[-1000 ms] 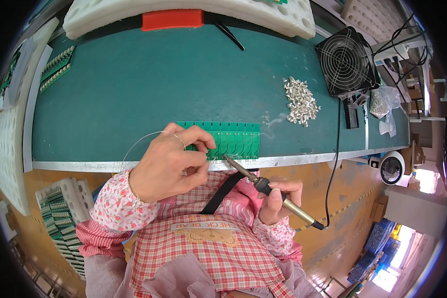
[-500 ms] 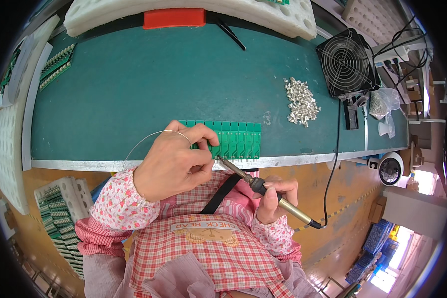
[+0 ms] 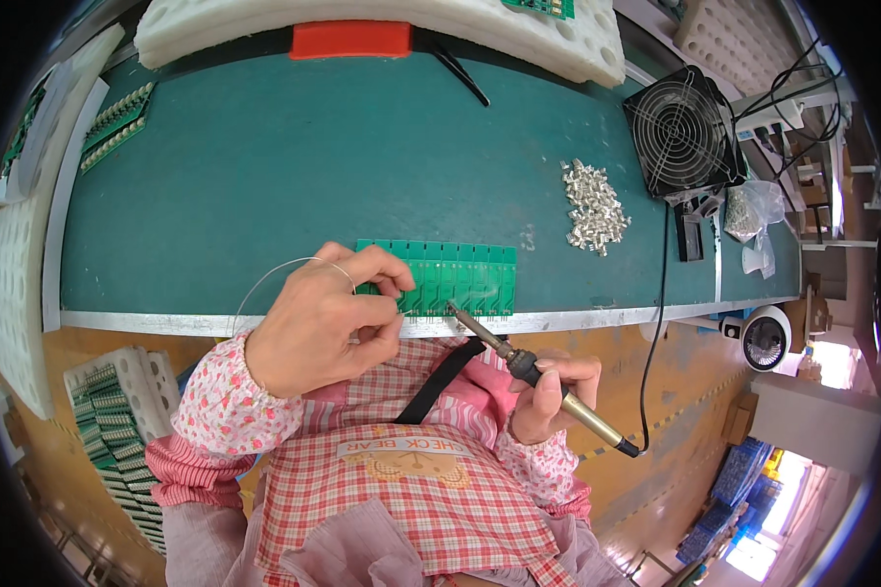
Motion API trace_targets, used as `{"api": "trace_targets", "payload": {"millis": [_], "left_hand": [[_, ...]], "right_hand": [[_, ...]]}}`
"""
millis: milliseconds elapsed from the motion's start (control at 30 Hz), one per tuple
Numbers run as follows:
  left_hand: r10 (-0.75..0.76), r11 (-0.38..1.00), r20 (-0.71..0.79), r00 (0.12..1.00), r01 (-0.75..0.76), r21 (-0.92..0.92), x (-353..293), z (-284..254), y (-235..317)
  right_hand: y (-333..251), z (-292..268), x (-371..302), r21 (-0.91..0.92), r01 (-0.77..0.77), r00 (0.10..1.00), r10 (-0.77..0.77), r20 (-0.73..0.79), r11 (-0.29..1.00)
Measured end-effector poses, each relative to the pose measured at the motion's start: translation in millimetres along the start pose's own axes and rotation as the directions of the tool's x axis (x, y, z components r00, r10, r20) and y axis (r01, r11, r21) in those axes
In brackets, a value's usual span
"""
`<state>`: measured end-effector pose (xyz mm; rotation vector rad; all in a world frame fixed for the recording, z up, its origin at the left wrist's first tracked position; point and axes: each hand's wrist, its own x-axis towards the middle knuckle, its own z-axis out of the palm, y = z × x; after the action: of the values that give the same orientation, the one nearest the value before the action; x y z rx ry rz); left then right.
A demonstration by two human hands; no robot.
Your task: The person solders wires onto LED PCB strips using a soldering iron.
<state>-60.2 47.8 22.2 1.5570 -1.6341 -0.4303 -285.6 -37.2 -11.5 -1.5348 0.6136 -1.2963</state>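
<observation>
A green circuit board panel (image 3: 467, 277) lies at the front edge of the table, split by lines into several narrow strips. My right hand (image 3: 552, 396) is closed round a soldering iron (image 3: 579, 413), whose tip meets the panel near its front edge. A faint wisp like smoke shows by the tip. My left hand (image 3: 331, 318) is closed over the panel's left end, its fingers curled. A thin silvery solder wire (image 3: 267, 278) loops over the back of this hand and into the fingers; its working end is hidden.
A pile of small silvery parts (image 3: 595, 207) lies to the right, beside a black fan (image 3: 683, 132) and a plastic bag (image 3: 754, 210). Black tweezers (image 3: 460, 73) and a red block (image 3: 350, 40) sit far back. Foam trays (image 3: 20, 284) flank the left. The iron's cord (image 3: 659, 333) hangs over the edge.
The iron's tip has moved right along the panel, with my right hand following. My left hand has drawn back slightly left, uncovering more of the board. A wisp of smoke has appeared.
</observation>
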Motion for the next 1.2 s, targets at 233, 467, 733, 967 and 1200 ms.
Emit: {"api": "trace_targets", "payload": {"millis": [233, 467, 733, 967, 1200], "left_hand": [[0.026, 1.0, -0.005, 1.0, -0.026, 0.001, -0.2, 4.3, -3.1], [0.035, 0.999, -0.013, 0.999, -0.035, 0.022, -0.4, 7.3, -4.8], [0.041, 0.998, -0.011, 0.999, -0.041, 0.042, 1.1, 8.4, -3.5], [0.031, 0.995, 0.014, 0.999, -0.032, 0.099, -2.4, -2.1, -2.7], [0.031, 0.999, -0.053, 0.998, -0.029, 0.043, -9.1, -3.3, -5.5]], "right_hand": [[-1.8, 10.6, -3.8, -0.157, -0.016, 0.997, 0.027, 0.068, 0.987], [0.6, 11.6, -4.5, -0.149, -0.017, 0.991, 0.037, 0.132, 0.989], [-1.0, 10.8, -4.7, -0.157, -0.022, 0.988, 0.046, 0.15, 0.987], [1.6, 10.5, -5.4, -0.184, 0.026, 0.988, 0.002, 0.152, 0.983], [-1.6, 8.6, -5.4, 0.003, -0.042, 0.999, 0.042, 0.017, 0.999]]}}
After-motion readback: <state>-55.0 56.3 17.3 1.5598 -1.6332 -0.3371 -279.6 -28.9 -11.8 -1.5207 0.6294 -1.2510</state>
